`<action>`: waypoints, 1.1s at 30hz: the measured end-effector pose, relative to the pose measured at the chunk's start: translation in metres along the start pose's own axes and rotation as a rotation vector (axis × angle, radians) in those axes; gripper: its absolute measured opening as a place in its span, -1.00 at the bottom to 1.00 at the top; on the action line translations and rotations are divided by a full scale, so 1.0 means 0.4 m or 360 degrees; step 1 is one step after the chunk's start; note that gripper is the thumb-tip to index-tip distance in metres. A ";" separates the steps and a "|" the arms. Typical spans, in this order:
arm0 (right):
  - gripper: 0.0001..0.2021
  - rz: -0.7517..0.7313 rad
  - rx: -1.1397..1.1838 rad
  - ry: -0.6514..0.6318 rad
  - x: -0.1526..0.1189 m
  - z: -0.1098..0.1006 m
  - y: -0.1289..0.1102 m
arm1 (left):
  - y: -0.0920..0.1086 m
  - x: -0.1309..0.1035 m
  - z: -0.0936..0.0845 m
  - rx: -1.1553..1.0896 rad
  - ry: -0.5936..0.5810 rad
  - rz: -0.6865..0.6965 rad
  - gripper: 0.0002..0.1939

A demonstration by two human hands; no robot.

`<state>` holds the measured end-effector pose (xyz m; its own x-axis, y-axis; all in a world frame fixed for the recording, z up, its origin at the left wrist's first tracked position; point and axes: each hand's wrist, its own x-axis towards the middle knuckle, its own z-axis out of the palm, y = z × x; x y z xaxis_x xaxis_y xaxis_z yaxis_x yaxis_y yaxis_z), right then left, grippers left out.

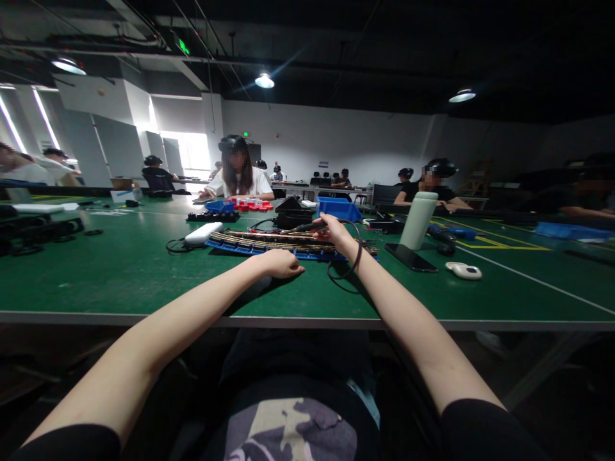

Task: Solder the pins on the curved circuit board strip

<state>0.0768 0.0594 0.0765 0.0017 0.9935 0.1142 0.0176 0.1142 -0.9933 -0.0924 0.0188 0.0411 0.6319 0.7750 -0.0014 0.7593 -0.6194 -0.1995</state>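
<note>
Outstretched arms (137,346) converge, left hand (280,262) curled, contents hidden, right hand (335,232) pinching a corded tool (305,227).

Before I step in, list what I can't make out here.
All in the head view:
- Left hand: whether it grips anything; its own back hides the palm.
- Tool in the right hand: the tip, too small against the strips.
- Sleeves: cut off by the bottom edge.
- Far-right tray: contents, too blurred and dim.
</note>
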 end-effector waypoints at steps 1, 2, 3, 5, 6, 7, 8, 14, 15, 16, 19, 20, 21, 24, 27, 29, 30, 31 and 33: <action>-0.67 -0.0005 0.0001 0.0002 0.000 0.000 0.001 | 0.000 0.001 0.000 0.0004 0.0005 0.0006 -0.50; -0.67 -0.0010 0.0002 0.0005 0.000 0.000 0.001 | 0.000 0.001 0.001 0.0011 0.0008 0.0012 -0.50; -0.67 -0.0014 0.0002 0.0008 -0.001 0.000 0.001 | -0.001 0.002 0.001 0.0018 0.0006 0.0017 -0.49; -0.68 -0.0021 -0.0004 0.0015 -0.001 -0.001 0.002 | -0.002 0.003 0.002 0.0026 0.0005 0.0019 -0.49; -0.68 -0.0023 -0.0007 0.0017 -0.001 -0.001 0.002 | -0.002 0.003 0.002 0.0023 0.0006 0.0017 -0.49; -0.68 -0.0026 -0.0010 0.0018 -0.001 -0.001 0.002 | -0.002 0.003 0.003 0.0017 0.0010 0.0013 -0.49; -0.68 -0.0030 -0.0011 0.0018 -0.001 -0.002 0.003 | -0.002 0.003 0.003 0.0010 0.0016 0.0009 -0.49; -0.69 -0.0046 -0.0007 0.0014 0.000 -0.004 0.003 | 0.000 0.002 0.002 0.0011 -0.0010 -0.0010 -0.47; -0.69 -0.0043 -0.0011 0.0016 -0.001 -0.004 0.002 | 0.000 0.002 0.002 0.0011 -0.0013 -0.0006 -0.47; -0.69 -0.0038 -0.0016 0.0020 -0.002 -0.003 0.001 | 0.000 0.002 0.002 0.0009 -0.0012 -0.0001 -0.48; -0.69 -0.0022 -0.0034 0.0018 -0.007 -0.001 -0.001 | -0.001 0.003 0.002 -0.0010 0.0004 0.0009 -0.49; -0.69 -0.0019 -0.0043 0.0015 -0.008 0.000 -0.001 | -0.002 0.003 0.002 -0.0017 0.0006 0.0011 -0.49; -0.69 -0.0019 -0.0055 0.0013 -0.008 0.001 -0.001 | -0.002 0.004 0.002 -0.0022 0.0005 0.0012 -0.49; -0.71 -0.0027 -0.0111 0.0011 -0.008 0.000 -0.001 | -0.003 0.005 0.004 -0.0030 0.0005 0.0010 -0.48; -0.74 -0.0029 -0.0195 0.0001 -0.007 -0.001 -0.004 | -0.002 0.004 0.002 -0.0024 0.0002 -0.0001 -0.49; -0.77 -0.0032 -0.0253 -0.0018 -0.008 -0.002 -0.008 | 0.000 0.003 -0.001 -0.0005 -0.0016 -0.0010 -0.48; -0.78 -0.0033 -0.0276 -0.0030 -0.008 -0.003 -0.009 | 0.002 0.002 -0.003 0.0005 -0.0027 -0.0012 -0.48; -0.79 -0.0031 -0.0295 -0.0043 -0.007 -0.004 -0.010 | 0.003 0.000 -0.005 0.0015 -0.0036 -0.0012 -0.48; -0.80 -0.0020 -0.0324 -0.0066 -0.005 -0.007 -0.012 | 0.006 -0.002 -0.008 0.0026 -0.0048 -0.0010 -0.47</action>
<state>0.0796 0.0570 0.0810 -0.0408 0.9917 0.1216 0.2192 0.1277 -0.9673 -0.0906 0.0166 0.0437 0.6222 0.7823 -0.0296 0.7603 -0.6128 -0.2154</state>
